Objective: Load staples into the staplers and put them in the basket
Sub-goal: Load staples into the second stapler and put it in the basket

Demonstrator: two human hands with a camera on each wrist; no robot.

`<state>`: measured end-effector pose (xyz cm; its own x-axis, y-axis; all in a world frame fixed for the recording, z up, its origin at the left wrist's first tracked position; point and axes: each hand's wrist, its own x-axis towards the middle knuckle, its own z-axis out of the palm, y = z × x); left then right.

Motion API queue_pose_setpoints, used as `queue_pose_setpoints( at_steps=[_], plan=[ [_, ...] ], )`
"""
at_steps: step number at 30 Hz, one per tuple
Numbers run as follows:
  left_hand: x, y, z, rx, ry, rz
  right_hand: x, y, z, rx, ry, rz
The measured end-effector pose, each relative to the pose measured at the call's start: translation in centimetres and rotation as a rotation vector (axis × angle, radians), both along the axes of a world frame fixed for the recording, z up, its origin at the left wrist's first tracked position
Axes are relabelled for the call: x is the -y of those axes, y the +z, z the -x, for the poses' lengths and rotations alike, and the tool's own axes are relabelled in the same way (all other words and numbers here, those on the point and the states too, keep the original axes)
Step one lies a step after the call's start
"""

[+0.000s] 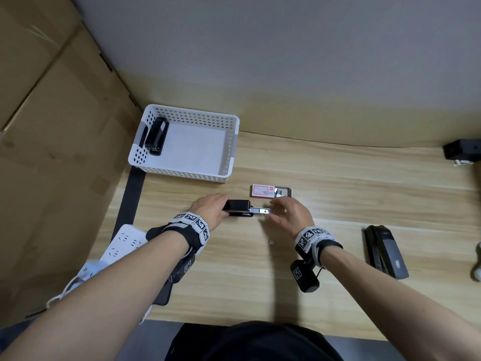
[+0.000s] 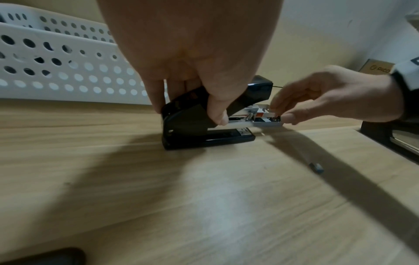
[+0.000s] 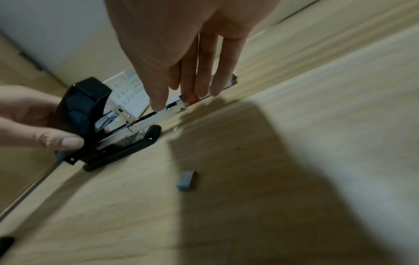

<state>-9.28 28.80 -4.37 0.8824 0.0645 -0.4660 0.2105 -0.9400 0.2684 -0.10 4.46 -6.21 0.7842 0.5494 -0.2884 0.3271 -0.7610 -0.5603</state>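
Landmark: basket, white, perforated, at the back left of the worktop.
Stapler in hand: black stapler resting on the worktop just in front of the basket, lid swung up, metal staple tray sticking out to the right.
Left grip: left hand clamped round the stapler's rear, thumb on the near side, fingers on the far side.
Right grip: right hand with fingers nearly straight, tips resting on the far end of the tray; not closed round anything that shows.
Staples: pink staple box in front of the basket's right corner; loose staple piece nearer the body than the stapler.
Other staplers: one already lying in the basket by its left wall; a larger one well to the right.
Handling: rigid plastic-and-metal body, likely light, smooth shell probably a little slippery; hinged lid and sprung tray apt to snap or pinch.
Where to hold: best taken across the rear sides near the hinge, tray guided only by fingertips at its end; staple strips brittle, likely to break if squeezed.
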Motion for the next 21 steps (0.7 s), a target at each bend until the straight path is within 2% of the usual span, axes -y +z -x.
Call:
queue_pose_setpoints(
  at_steps=[2, 4, 6, 8, 11, 17, 21],
  plan=[
    [-0.1, 0.1, -0.1, -0.010, 0.001, 0.008, 1.4, -0.5, 0.7, -0.050, -0.094, -0.006],
    [-0.1, 0.3, -0.2, -0.018, 0.005, 0.007, 2.7, -1.0, 1.6, -0.118, -0.113, 0.013],
    [0.0, 0.4, -0.2, -0.023, 0.011, 0.001, 3.6, -1.3, 2.4, -0.195, -0.053, 0.018],
    [0.1, 0.4, -0.1, -0.024, 0.011, -0.007, 4.1, -1.4, 3.1, -0.221, 0.080, 0.054],
    [0.3, 0.4, 0.0, -0.021, 0.023, -0.009, 4.0, -1.5, 3.6, -0.188, 0.222, 0.121],
    [0.6, 0.6, 0.4, -0.004, 0.057, 0.011, 3.8, -2.2, 4.2, -0.104, 0.213, 0.153],
    [0.8, 0.8, 0.7, 0.011, 0.071, 0.028, 4.0, -2.3, 4.4, -0.077, 0.226, 0.104]
  ],
)
